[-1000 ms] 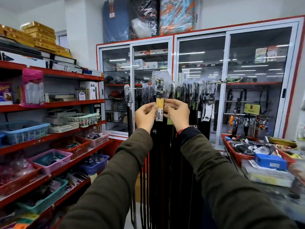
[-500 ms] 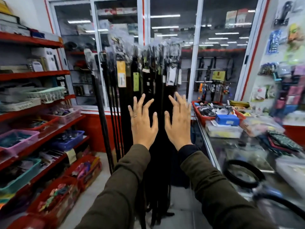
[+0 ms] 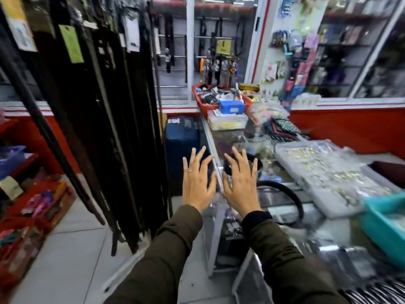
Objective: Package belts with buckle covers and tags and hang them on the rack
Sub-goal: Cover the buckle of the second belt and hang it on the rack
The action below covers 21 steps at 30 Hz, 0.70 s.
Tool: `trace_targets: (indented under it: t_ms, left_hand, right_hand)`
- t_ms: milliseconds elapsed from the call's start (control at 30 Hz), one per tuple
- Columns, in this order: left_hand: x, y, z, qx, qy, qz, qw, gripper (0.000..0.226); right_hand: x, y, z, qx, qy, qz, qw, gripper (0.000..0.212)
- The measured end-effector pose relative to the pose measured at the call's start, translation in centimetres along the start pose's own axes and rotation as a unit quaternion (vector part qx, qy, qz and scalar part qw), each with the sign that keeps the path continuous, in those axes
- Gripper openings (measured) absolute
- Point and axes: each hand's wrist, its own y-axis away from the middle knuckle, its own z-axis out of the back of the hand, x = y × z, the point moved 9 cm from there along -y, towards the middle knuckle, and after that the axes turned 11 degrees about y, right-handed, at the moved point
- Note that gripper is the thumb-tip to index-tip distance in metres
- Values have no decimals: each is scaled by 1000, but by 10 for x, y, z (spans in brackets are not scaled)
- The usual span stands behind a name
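Many black belts (image 3: 105, 119) hang in a dense row at the left, with a green tag (image 3: 71, 43) and a yellow-and-white tag (image 3: 18, 25) near their tops. My left hand (image 3: 197, 183) and my right hand (image 3: 241, 185) are both empty, fingers spread, held side by side over the edge of the glass counter (image 3: 282, 210), to the right of the hanging belts. A coiled black belt (image 3: 291, 195) lies on the counter just right of my right hand. A clear tray of small shiny pieces (image 3: 328, 174) sits further right; the picture is blurred.
A red basket (image 3: 200, 100) of goods and a blue box (image 3: 231, 106) stand at the counter's far end. A teal basket (image 3: 385, 224) sits at the right. A dark blue suitcase (image 3: 182, 141) stands behind the belts. Red shelves and boxes of goods (image 3: 32, 207) line the left floor.
My hands let go of the tagged belt on the rack, opened and dropped. The view swung right and down from the rack toward the glass counter.
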Motion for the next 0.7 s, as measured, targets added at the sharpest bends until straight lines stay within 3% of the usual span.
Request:
trace_targets:
  t_ms: [67, 167, 267, 367, 433, 567, 700]
  left_hand:
    - [-6, 14, -33, 51, 6, 3, 999, 48]
    - [-15, 39, -90, 190, 34, 8, 981, 56]
    - [-26, 68, -143, 356, 38, 0, 934, 65]
    - [-37, 86, -175, 445, -27, -28, 895, 72]
    - [-42, 93, -188, 466, -58, -34, 882, 69]
    - [-47, 91, -193, 417, -102, -57, 901, 53]
    - [-47, 89, -184, 379, -117, -74, 915, 35]
  right_hand:
    - [-34, 24, -10, 51, 2, -11, 999, 48]
    - [-85, 63, -22, 144, -19, -40, 989, 46]
    - [-122, 97, -31, 252, -11, -80, 964, 54]
    - [-147, 118, -40, 331, 59, -99, 937, 58]
    - [-153, 126, -39, 353, 82, -99, 927, 54]
    - [-160, 129, -30, 318, 21, -129, 939, 45]
    - [-172, 131, -40, 332, -2, -144, 932, 24]
